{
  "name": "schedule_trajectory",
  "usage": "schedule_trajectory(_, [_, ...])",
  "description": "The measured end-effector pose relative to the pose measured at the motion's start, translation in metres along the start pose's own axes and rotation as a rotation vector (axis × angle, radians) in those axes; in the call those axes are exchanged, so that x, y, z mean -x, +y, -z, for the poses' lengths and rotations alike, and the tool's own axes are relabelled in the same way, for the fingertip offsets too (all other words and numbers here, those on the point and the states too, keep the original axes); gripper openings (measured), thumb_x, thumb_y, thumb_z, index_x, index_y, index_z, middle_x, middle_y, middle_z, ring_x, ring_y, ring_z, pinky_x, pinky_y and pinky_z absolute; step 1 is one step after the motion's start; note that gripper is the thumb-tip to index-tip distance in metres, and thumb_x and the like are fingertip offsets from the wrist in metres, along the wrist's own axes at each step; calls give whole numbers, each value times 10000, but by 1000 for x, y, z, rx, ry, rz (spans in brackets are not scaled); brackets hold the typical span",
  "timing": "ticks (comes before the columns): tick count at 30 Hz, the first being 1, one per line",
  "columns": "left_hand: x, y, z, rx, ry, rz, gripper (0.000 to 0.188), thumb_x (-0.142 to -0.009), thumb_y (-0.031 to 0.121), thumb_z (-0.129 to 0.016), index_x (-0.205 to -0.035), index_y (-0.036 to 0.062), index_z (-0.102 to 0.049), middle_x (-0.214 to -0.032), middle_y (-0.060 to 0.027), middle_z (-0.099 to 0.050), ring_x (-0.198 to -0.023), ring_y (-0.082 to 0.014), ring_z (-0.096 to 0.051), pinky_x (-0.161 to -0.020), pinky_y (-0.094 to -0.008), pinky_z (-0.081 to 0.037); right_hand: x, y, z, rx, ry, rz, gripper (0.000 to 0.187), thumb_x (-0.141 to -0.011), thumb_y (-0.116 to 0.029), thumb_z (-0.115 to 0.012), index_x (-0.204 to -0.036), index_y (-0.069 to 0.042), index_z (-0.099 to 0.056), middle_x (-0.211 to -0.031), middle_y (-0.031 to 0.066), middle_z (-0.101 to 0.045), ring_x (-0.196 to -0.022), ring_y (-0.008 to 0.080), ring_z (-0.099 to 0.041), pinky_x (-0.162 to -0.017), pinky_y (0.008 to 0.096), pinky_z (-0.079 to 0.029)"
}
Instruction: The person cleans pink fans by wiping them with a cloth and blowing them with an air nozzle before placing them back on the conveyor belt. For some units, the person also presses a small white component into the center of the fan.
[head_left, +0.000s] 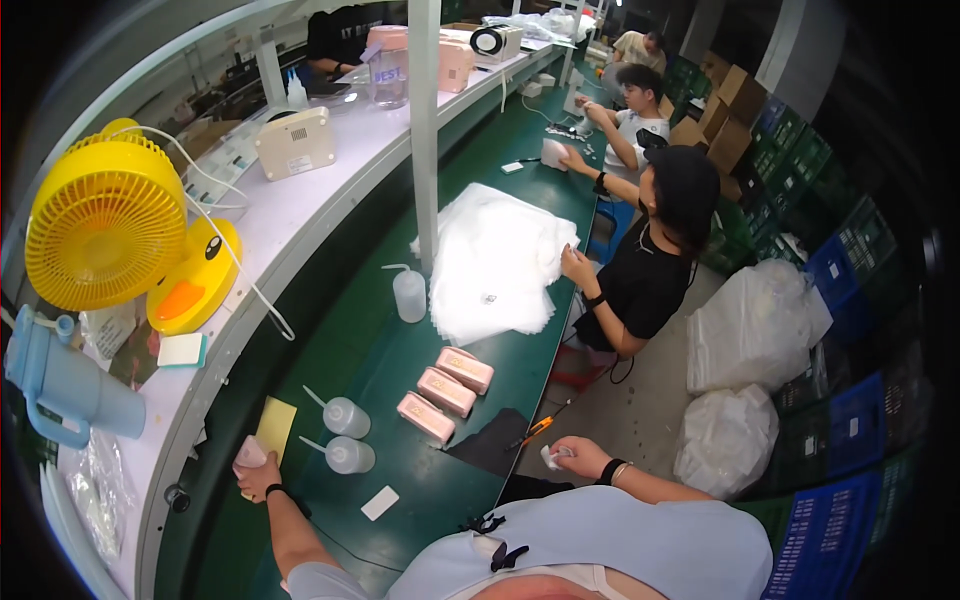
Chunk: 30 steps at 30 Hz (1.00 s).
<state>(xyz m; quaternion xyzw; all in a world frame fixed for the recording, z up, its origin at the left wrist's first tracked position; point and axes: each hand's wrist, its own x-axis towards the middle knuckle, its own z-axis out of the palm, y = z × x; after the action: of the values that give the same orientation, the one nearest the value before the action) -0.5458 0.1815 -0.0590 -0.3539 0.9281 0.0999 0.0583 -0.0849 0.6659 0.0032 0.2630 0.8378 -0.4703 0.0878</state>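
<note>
Head view: left hand (258, 482) at the left of the green worktop (435, 492), grip curled round a pink block (251, 452), yellow sheet (277, 420) just beside it. Right hand (580, 457) beyond the worktop's right edge, grip pinching a crumpled white cloth (551, 459). Near it, orange cutter (538, 429). Between hands: two squeeze bottles (350, 456), white card (380, 503) lying flat, three pink cases (447, 391) in a row.
</note>
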Motion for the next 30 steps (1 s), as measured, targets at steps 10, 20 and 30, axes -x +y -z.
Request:
schedule_trajectory(10, [107,-117,-12,2006,-864,-198,625,-916,385,-638,-1421,90,-417,-1382,-102,-536,-1224,-307,-523,-981,-448,-441,-23,-33,-23,-564,-20,164,107,-905,-166,-582,-867,-68,-597,-800,-27,-549,-746,75,-516,-651,252,-438])
schedule_trajectory(20, [270,-172,-19,1708,-1023,-538,901,-789,156,-770,-1509,78,-234,-1464,-111,-406,-1332,-327,-430,-1140,-491,-337,-39,-171,-150,-285,-418,328,444,-932,-473,-651,-879,-34,-683,-758,-9,-584,-659,105,-534,-587,263,-435])
schedule_trajectory(30, [302,-208,-7,777,-267,-1186,1260,-602,318,-905,-1510,-3,-91,-1513,-234,-258,-1418,-394,-269,-1163,-483,-269,-30,-180,-225,-29,-664,104,659,-767,-449,-724,-1167,70,-650,-1023,170,-710,-868,249,-695,-758,334,-544])
